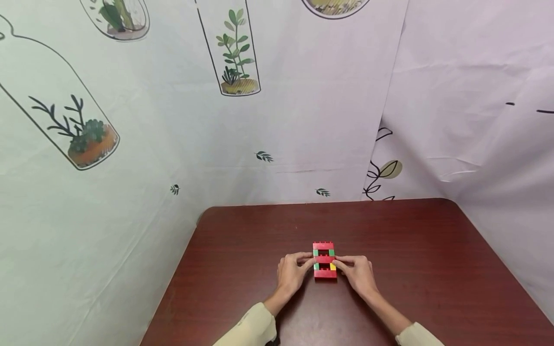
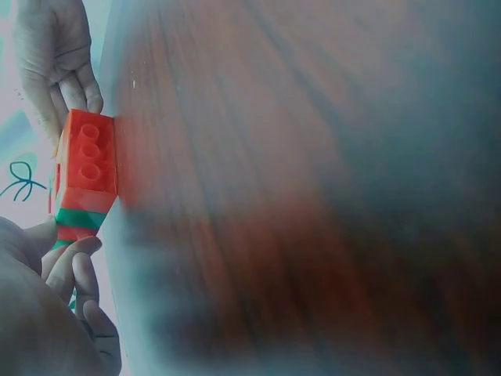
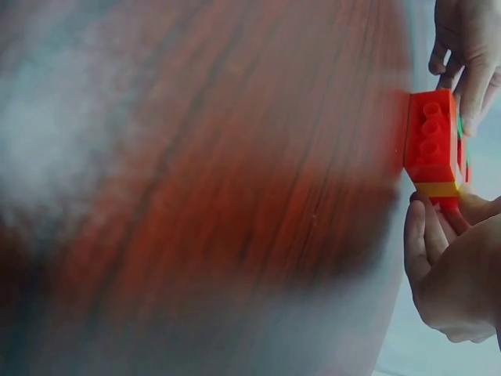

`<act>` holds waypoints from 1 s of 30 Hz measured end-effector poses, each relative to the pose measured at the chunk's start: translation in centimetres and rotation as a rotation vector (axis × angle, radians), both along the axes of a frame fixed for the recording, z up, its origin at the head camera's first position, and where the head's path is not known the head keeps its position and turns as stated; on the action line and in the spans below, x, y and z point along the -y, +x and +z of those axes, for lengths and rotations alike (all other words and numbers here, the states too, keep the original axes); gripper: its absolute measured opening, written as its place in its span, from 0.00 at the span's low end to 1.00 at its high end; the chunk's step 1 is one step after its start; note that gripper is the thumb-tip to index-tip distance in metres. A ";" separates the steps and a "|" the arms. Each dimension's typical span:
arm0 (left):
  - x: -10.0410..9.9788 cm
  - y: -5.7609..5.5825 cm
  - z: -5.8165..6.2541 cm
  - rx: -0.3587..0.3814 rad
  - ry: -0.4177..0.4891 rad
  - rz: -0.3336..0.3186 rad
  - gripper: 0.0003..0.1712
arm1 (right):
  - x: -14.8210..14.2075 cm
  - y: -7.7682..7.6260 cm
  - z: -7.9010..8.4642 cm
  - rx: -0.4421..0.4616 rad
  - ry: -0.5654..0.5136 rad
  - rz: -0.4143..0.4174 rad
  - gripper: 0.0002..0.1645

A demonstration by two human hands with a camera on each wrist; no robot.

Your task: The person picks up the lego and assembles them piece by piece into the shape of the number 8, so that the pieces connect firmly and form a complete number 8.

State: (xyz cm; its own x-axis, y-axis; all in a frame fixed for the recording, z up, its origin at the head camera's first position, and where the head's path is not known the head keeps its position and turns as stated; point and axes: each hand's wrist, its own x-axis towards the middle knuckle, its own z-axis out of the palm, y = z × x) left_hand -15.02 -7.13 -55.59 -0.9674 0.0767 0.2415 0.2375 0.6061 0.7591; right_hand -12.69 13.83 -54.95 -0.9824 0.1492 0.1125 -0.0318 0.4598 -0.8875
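Observation:
Both hands hold a small structure of toy building bricks on the table, one hand at each side. Three red bars cross it, joined by small green bricks and one yellow brick at the lower right, with two openings between. My left hand pinches the left side with thumb and fingers. At the opposite side my right hand pinches it near the yellow brick. In the left wrist view, studs show on the near red brick. The right wrist view shows the same red end above the yellow piece.
The dark red-brown wooden table stretches around the hands, with rounded far corners. Behind and beside it hangs pale fabric printed with plants in glass jars. Light sleeves cover the forearms.

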 end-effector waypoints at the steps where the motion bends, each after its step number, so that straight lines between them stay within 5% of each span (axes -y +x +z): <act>1: 0.0 0.0 -0.1 -0.005 0.000 0.000 0.15 | 0.0 0.0 0.0 0.003 -0.005 0.001 0.12; 30: 0.0 -0.5 -0.3 0.006 -0.040 0.045 0.11 | 0.3 -0.6 -0.3 -0.048 0.060 -0.003 0.09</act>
State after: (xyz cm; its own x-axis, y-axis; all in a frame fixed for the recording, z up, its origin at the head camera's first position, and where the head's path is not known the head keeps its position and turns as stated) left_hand -15.50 -7.10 -55.92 -0.9714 0.0425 0.2337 0.2052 0.6457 0.7355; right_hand -13.29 13.49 -55.22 -0.9753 0.1438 0.1678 -0.0718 0.5120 -0.8560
